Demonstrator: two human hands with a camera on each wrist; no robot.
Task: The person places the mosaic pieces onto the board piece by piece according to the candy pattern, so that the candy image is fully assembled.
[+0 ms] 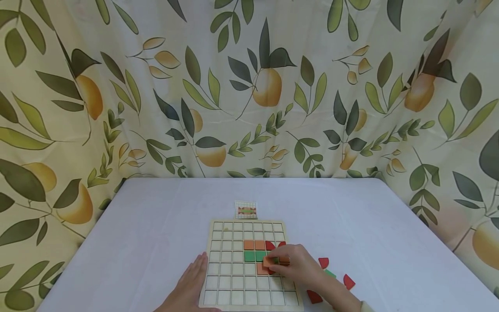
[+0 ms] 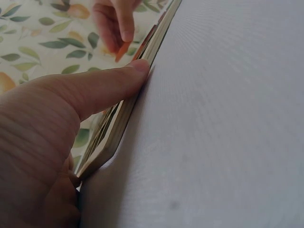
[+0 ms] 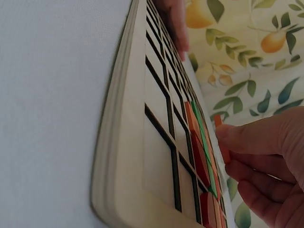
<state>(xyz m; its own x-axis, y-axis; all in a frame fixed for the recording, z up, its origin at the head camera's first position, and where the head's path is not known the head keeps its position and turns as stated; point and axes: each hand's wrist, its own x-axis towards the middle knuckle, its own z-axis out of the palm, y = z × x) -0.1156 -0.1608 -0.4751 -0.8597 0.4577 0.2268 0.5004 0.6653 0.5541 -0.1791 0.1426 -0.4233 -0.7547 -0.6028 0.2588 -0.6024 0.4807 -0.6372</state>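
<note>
A wooden grid board [image 1: 231, 282] lies on the white table, with orange, green and red tiles set in cells of its middle and right part. Between thumb and fingers my right hand [image 1: 298, 264] pinches an orange square tile [image 1: 267, 262], held tilted over the tiled rows and partly covering them. The same orange tile [image 3: 222, 137] shows edge-on above the board in the right wrist view. My left hand [image 1: 189, 284] rests against the board's left side with straight fingers. Its thumb [image 2: 111, 85] lies along the board's front edge in the left wrist view.
A small pattern card [image 1: 246, 210] stands just behind the board. To the right, near my right forearm, lie loose red rounded pieces [image 1: 348, 282] and a green piece [image 1: 330, 273]. A curtain [image 1: 249, 108] printed with fruit and leaves hangs behind the table.
</note>
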